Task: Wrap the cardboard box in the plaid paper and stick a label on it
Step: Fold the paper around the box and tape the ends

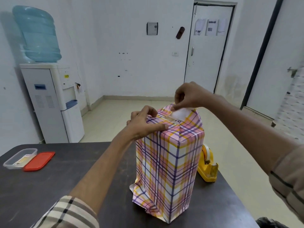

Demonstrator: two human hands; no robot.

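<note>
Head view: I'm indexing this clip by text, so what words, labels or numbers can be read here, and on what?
Nothing can be read clearly.
Sheets on the door: the print is blurred.
Stickers on the water dispenser: too small to read.
Bare strip of the box between the plaid paper flaps: dark marks, unreadable.

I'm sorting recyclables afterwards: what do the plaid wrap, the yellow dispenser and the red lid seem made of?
Plaid wrap: thin paper, slightly glossy; it holds sharp creases and shows a white underside at the bottom. Yellow tape dispenser: likely moulded plastic, smooth with faint sheen. Red lid: likely plastic, matte, rounded corners.
</note>
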